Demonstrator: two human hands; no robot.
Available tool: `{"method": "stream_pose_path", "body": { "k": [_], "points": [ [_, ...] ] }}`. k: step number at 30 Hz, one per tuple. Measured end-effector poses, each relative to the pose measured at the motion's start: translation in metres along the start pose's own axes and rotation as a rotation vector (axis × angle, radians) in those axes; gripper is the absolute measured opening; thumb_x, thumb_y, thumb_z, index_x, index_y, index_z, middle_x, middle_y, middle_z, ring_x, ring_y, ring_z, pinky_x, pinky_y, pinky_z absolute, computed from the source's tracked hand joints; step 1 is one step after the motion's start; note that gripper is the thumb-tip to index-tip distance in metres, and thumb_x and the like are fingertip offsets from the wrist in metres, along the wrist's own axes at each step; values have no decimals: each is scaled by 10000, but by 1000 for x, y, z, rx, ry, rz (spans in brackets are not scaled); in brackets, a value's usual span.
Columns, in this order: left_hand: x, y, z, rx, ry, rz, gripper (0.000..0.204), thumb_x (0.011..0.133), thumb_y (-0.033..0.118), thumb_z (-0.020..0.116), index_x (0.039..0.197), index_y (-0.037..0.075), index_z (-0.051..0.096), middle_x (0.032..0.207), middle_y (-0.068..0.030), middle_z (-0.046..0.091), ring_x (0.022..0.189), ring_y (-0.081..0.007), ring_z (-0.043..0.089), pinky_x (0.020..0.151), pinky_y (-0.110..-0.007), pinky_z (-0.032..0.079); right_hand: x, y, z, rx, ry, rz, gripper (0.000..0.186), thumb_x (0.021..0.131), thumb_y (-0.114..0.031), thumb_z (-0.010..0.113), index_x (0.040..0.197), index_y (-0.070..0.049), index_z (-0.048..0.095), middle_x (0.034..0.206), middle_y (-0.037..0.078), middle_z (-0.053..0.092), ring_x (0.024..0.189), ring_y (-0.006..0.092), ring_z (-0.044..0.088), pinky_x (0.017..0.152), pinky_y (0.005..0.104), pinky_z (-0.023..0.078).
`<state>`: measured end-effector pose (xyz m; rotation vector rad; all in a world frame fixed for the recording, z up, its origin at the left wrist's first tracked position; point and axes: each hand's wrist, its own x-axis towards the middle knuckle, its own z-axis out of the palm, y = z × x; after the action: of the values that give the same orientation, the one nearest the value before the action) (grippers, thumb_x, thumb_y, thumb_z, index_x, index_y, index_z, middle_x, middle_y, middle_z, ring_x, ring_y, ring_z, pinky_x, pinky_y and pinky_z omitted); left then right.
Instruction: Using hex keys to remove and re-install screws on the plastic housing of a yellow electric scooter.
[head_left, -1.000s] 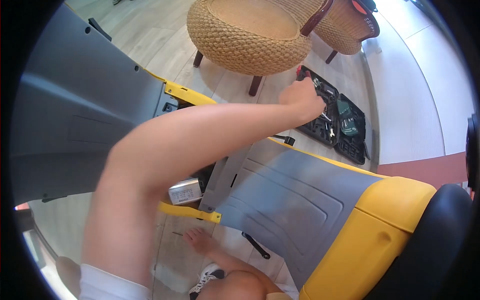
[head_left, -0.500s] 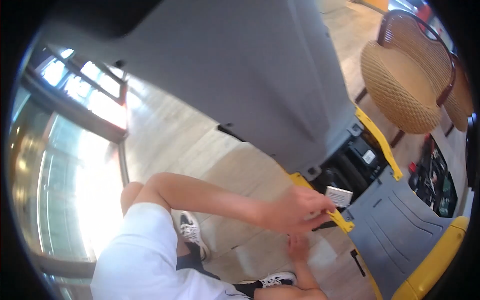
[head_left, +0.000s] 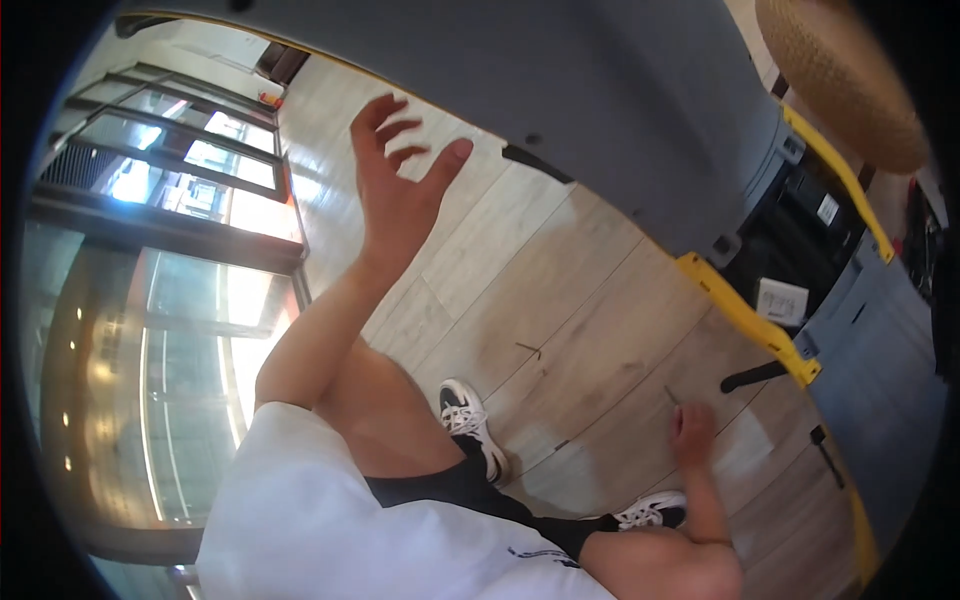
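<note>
My left hand [head_left: 400,195] is raised beside the lower edge of the large grey panel [head_left: 600,100]. Its fingers are spread and curved, with nothing in them. Low over the floor, my right hand [head_left: 693,435] is closed, and a thin dark rod [head_left: 671,395] sticks out past its fingertips; its kind is too small to tell. To the right of the hands is a grey machine body with a yellow edge frame [head_left: 735,310]. Its opening holds black parts [head_left: 790,230] and a white labelled block [head_left: 782,302].
A small thin bent piece [head_left: 530,350] lies on the wood-look floor [head_left: 590,320]. From the machine's edge a black lever [head_left: 752,377] sticks out. A wicker chair [head_left: 840,80] stands at the upper right. Glass panes and a dark rail [head_left: 170,235] line the left.
My left hand has moved from the yellow frame up and left to the panel's edge, its fingers spreading. My right hand stays low; the view has shifted, bringing the machine further right.
</note>
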<state>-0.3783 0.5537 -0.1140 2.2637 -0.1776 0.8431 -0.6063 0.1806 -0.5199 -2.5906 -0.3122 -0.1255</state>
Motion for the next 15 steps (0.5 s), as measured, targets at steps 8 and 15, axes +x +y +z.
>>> {"method": "stream_pose_path", "body": {
  "k": [8,15],
  "points": [
    [2,-22,28,-45,-339,30,496,1038,400,529,1351,28,430,1291,-115,551,1204,-208,572,1016,-377,488,1,-1,4,48,28,8,116,915,-148,636,910,-41,592,935,157,584,904,369,574,796,484,472],
    [-9,-12,43,-188,-314,-36,403,1066,381,461,1321,69,478,1190,-53,615,1143,-166,603,1046,-415,486,3,-1,6,42,125,51,122,912,-139,650,938,-32,599,935,147,583,881,356,574,775,462,478]
  ]
}}
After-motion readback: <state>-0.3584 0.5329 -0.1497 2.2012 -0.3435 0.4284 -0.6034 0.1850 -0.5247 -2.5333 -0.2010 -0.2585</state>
